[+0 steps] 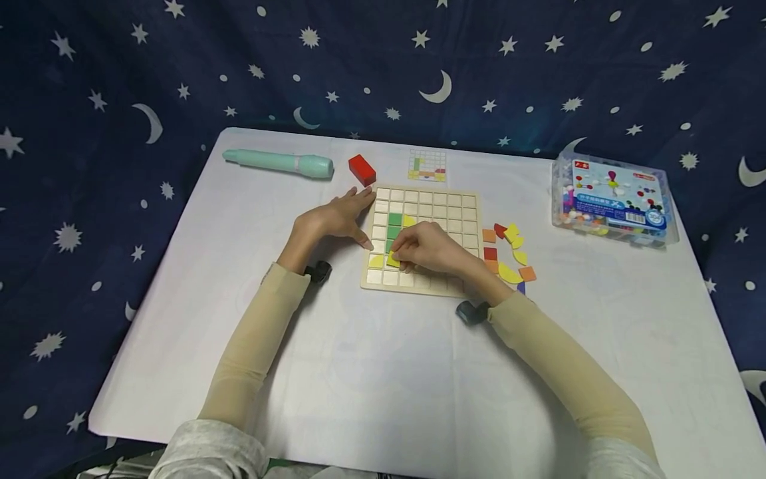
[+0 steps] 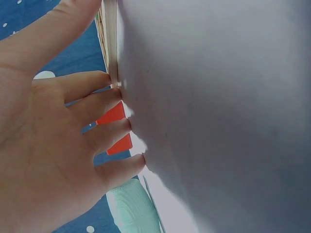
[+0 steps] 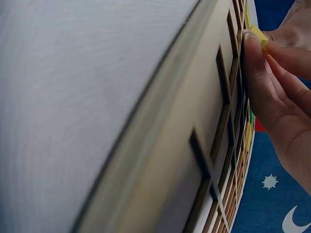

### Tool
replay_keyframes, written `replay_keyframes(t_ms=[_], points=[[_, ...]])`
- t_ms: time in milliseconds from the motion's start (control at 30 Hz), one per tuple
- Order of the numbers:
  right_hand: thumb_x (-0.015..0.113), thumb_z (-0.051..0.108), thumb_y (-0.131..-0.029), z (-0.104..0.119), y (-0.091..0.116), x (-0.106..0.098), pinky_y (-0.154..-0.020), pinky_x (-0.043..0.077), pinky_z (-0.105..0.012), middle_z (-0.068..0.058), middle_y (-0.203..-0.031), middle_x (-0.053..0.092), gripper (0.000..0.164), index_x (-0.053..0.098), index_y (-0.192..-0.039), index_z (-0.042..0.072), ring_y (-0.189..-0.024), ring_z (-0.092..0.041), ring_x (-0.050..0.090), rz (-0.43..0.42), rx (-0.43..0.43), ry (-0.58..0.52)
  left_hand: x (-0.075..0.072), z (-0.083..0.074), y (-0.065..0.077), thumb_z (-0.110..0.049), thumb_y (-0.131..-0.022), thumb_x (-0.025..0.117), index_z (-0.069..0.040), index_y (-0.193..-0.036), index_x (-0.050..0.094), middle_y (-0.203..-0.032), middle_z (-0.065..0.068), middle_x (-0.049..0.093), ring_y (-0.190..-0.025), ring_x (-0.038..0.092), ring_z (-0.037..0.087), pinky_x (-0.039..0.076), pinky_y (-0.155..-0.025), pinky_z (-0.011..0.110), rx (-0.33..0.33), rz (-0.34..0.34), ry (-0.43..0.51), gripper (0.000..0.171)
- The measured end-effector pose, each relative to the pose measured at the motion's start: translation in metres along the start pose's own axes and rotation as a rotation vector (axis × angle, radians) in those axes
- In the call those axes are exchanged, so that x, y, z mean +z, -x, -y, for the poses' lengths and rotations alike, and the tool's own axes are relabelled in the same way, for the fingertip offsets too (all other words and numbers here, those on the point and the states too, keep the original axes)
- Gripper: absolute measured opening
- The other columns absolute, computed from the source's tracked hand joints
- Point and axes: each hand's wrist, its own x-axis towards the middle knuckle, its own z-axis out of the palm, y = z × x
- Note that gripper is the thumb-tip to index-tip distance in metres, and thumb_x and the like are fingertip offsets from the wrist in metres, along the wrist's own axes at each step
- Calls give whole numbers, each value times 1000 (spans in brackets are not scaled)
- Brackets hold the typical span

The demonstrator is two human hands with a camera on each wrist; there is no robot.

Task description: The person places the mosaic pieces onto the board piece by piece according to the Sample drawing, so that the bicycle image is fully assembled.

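From my end, I judge the step in hand to be seating the yellow piece point(image 1: 392, 260) in the board point(image 1: 456, 199), so I'd square its edges with the cell walls, lower it flat and ease the fingertips off gently. A tilt could catch it on a ridge or nudge the green tiles point(image 1: 393, 232) just beyond it. The left hand point(image 1: 335, 216) lies along the board's left edge, fingers spread wide and holding nothing; I'd use it as a brace against sliding on the counter point(image 1: 359, 372). The right hand point(image 1: 429, 246) has a narrow grip, pinching the piece between thumb and fingers. The piece sits right at the fingertips, over the board's near left part, just right of a yellow tile point(image 1: 376, 262); I can't tell whether it touches the cell floor.
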Motion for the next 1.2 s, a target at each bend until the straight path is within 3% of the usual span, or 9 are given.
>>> replay_keyframes(t_ms=[500, 833, 1000, 1200], points=[[70, 4, -95, 9, 1, 9, -60, 53, -21, -8, -74, 74, 10, 78, -97, -2, -64, -17, 69, -47, -42, 147, 0, -1, -1, -33, -79, 90, -13, -166, 14, -175, 5, 6, -162, -5, 28, 4, -131, 51, 7, -6, -4, 117], [67, 0, -96, 14, 2, 18, -62, 52, -20, -6, -70, 73, 14, 80, -94, -3, -61, -12, 66, -114, -76, 259, -1, -1, 0, -33, -79, 90, -13, -166, 13, -175, 5, 5, -162, -5, 27, 4, -131, 51, -4, -4, -3, 117], [69, 0, -94, 12, 3, 17, -62, 52, -21, -6, -71, 73, 11, 80, -92, -1, -62, -15, 68, -117, -53, 232, 0, -2, 0, -32, -79, 90, -14, -167, 13, -175, 4, 5, -162, -6, 27, 4, -130, 52, -9, 0, 9, 118], [71, 4, -93, 2, 6, 9, -61, 53, -24, -6, -75, 71, 9, 76, -100, 3, -62, -16, 66, -108, -30, 157, 0, -3, 1, -32, -79, 90, -14, -167, 13, -175, 4, 5, -162, -5, 26, 4, -130, 53, -10, -1, 12, 118]])
